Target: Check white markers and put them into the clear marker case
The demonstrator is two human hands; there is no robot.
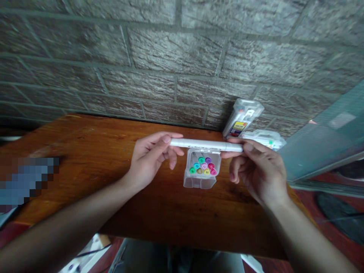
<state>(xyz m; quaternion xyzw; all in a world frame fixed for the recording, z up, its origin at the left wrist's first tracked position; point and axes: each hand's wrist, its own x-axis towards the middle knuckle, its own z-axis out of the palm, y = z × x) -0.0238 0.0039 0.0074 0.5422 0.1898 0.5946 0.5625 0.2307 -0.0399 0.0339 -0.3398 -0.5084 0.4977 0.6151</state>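
Note:
A white marker pen (203, 145) is held level above the table, stretched between my two hands. My left hand (155, 151) pinches its left end between thumb and fingers. At the other end, my right hand (257, 163) grips it the same way, with the lower fingers curled. Small dark print runs along the barrel. Just below the pen stands a clear plastic case (200, 182) with its lid open. Several markers (204, 166) sit upright in it, showing round ends in green, purple, pink, red, yellow, brown and blue.
The wooden table (113, 131) meets a grey brick wall (176, 53). A clear box with a yellow label (241, 123) leans at the wall, beside another clear plastic case (273, 139). A pixelated patch (25, 182) covers something at left. A glass panel (324, 129) stands at right.

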